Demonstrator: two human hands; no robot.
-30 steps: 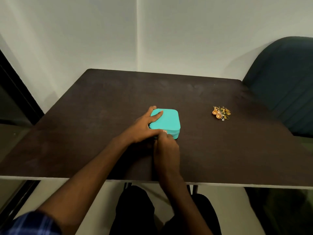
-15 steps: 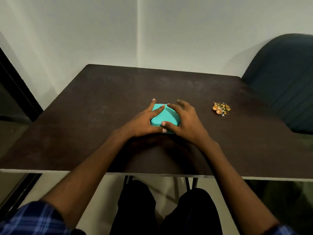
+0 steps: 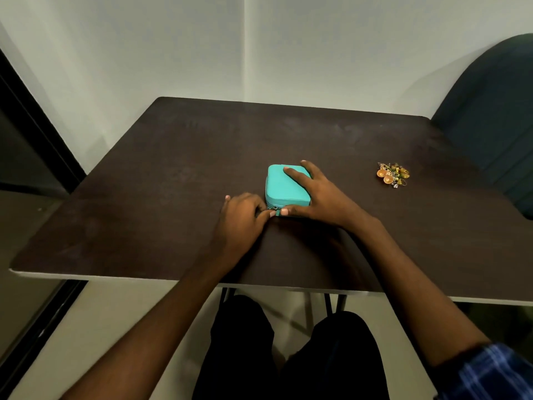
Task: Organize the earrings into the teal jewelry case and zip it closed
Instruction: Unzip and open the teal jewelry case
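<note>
Small square teal zip-up jewelry case (image 3: pixel 284 184) lying closed near the middle of the dark brown tabletop (image 3: pixel 173 174). Right hand (image 3: pixel 320 194) spread over the case's right side, fingers straight on the lid, thumb against the front edge. Left hand (image 3: pixel 240 219) at the near-left corner, fingers curled, pinching the small metal zipper pull (image 3: pixel 274 208). Cluster of orange and gold earrings (image 3: pixel 392 174) well apart to the right, loose on the table, near a dark green upholstered chair (image 3: pixel 490 119).

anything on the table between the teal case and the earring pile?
Only the right hand, resting on the teal case. Beyond it the dark table is bare up to the earrings, per the head view.
</note>
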